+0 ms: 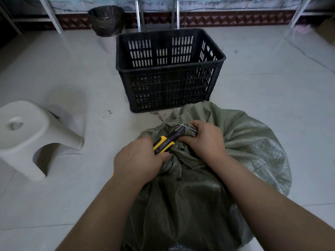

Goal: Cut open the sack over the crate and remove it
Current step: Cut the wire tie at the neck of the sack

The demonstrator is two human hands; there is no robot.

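The left hand (139,160), knuckles up, curls round a yellow-and-black knife (164,144) whose blade points toward 1 o'clock at a white tie (183,126). The right hand (203,140) clutches the bunched neck of the green woven sack (208,187) just beside the blade; both forearms reach in from 6 o'clock. Marks on the blade are too blurred to read. The full sack stands on a pale tiled floor (272,87). A black slotted crate (168,69) sits at its 12 o'clock, touching or nearly so. A white stool (27,136) is at 9 o'clock, and a lined bin (106,19) at 11 by the wall.
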